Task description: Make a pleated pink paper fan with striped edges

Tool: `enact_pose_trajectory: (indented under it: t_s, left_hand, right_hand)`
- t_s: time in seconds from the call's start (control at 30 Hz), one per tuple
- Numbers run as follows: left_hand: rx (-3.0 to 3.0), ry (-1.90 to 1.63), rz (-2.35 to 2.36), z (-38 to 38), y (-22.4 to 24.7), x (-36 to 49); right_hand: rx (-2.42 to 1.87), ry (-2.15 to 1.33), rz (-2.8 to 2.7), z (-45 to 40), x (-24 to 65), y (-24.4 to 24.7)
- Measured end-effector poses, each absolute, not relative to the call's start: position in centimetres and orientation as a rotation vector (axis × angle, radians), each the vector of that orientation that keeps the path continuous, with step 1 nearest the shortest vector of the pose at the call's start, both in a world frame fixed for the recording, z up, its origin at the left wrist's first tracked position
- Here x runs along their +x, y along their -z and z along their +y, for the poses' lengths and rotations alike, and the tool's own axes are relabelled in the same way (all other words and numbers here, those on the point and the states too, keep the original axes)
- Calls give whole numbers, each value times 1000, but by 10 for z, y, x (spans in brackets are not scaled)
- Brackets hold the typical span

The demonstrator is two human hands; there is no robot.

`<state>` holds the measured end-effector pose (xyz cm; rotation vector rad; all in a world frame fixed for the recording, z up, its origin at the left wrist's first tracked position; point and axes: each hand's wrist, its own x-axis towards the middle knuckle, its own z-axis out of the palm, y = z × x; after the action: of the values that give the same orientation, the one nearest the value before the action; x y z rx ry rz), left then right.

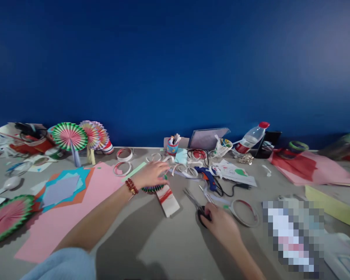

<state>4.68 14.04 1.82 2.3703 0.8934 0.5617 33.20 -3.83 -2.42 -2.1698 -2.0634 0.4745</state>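
My left hand (152, 174), with a red bead bracelet at the wrist, reaches over a small green-edged folded paper piece (152, 189); its fingers are spread and I cannot see anything held in them. Just in front of it lies a white strip with red marks (168, 203). My right hand (221, 223) grips the black handles of the scissors (195, 201), whose blades are parted and point up and left. A blue glue gun (209, 178) and a tape roll (245, 212) are near the right hand.
Paper fans (70, 136) stand at the back left, beside pink sheets (76, 210) and layered blue paper. A pen cup (172, 147), white tape loops, a plastic bottle (251, 138) and red and pink paper (321, 167) line the back. Another fan (10, 219) lies at left.
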Motion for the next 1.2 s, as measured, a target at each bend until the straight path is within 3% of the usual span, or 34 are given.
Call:
enact_pose_trajectory:
  t_s: [0.17, 0.43, 0.6, 0.67, 0.83, 1.0, 1.2]
  left_hand:
    - [2363, -358, 1114, 114, 8, 4]
    - [2500, -606, 1212, 81, 0, 0]
    - [2463, -743, 1228, 54, -10, 0]
    - [2398, -830, 1276, 44, -8, 7]
    - [2245, -1002, 1313, 25, 2, 38]
    - [1898, -983, 1110, 18, -1, 47]
    - [1347, -846, 1040, 26, -2, 39]
  right_hand:
    - [-2050, -439, -2132, -30, 322, 11]
    - [-1472, -271, -2529, -1, 242, 8]
    - [-1638, -112, -2338, 33, 260, 14]
    - [-1558, -280, -2162, 34, 263, 13]
    - [-1019, -1287, -1581, 17, 235, 18]
    - [-1084, -1358, -1104, 16, 232, 21]
    - [-1069, -1516, -1034, 18, 247, 23]
